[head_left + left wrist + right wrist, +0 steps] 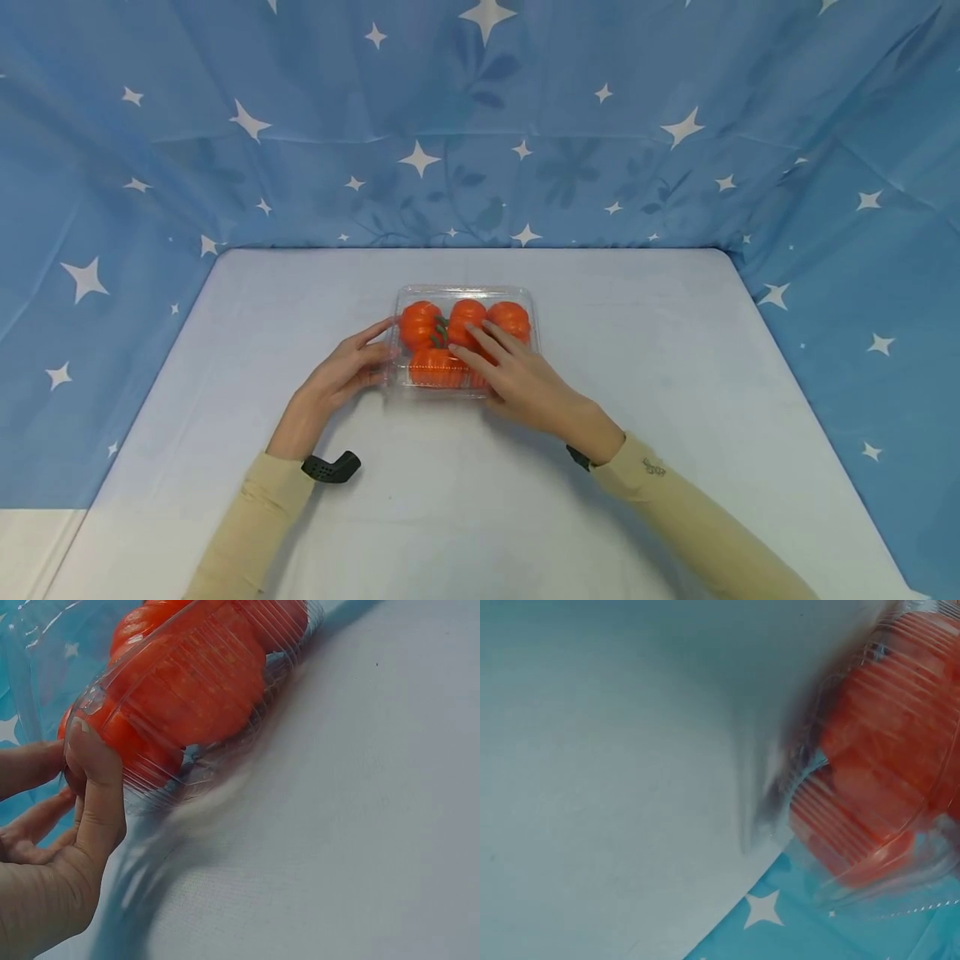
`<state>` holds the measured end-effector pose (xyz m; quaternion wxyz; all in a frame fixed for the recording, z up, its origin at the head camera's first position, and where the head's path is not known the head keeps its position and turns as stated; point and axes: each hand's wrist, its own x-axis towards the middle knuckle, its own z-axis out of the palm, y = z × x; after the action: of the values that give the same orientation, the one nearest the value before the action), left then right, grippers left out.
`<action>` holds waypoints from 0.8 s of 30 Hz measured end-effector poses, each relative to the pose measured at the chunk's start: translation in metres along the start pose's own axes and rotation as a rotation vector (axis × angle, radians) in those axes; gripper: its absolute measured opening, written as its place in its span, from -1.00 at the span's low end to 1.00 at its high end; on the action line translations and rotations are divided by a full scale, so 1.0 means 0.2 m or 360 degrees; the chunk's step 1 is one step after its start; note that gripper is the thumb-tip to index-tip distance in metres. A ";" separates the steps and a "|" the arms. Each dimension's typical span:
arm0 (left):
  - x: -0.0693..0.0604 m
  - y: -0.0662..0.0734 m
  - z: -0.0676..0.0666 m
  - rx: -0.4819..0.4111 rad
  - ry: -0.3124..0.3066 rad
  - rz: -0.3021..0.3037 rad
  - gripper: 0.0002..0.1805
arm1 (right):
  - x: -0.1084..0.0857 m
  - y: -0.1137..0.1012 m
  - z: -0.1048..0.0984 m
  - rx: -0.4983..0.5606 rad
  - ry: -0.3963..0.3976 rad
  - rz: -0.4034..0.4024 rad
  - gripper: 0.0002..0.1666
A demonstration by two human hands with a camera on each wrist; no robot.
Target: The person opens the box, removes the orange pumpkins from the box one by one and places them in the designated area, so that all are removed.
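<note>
A clear plastic clamshell box (465, 292) with several small orange-red ribbed pumpkins (437, 368) in it is at the middle of the table; green stems (440, 332) show between them. My left hand (352, 362) grips the box's left side. In the left wrist view, its thumb (94, 761) presses the near wall, with the other fingers partly behind the plastic. My right hand (525, 379) lies over the right part of the box, its extended fingers reaching across the pumpkins; its thumb is hidden. That hand is out of frame in the right wrist view, where the pumpkins (889, 742) look blurred.
A white-covered table (450, 517) surrounds the box. Blue cloth (315, 183) with white stars hangs behind the table and at both sides. Dark wrist straps (330, 468) sit at the cuffs of the yellow sleeves (690, 525).
</note>
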<state>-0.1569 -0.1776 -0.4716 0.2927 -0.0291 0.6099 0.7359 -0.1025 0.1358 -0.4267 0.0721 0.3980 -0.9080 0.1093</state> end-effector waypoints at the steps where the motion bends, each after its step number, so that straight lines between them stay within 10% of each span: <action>1: 0.00 0.00 0.00 0.0001 -0.0006 0.0000 -0.28 | -0.01 0.01 0.00 -0.0002 0.0007 -0.0003 0.02; 15: 0.01 0.01 -0.01 0.0034 -0.0064 0.0039 -0.27 | -0.13 0.09 -0.02 -0.0071 0.0165 0.0284 -0.06; 24: 0.01 0.00 -0.01 0.0002 -0.0086 0.0041 -0.27 | -0.17 0.11 -0.01 0.0171 0.0001 0.0446 0.17</action>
<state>-0.1587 -0.1792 -0.4729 0.2997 -0.0013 0.6026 0.7397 -0.0961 0.1739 -0.4348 0.0350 0.2706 -0.9475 0.1667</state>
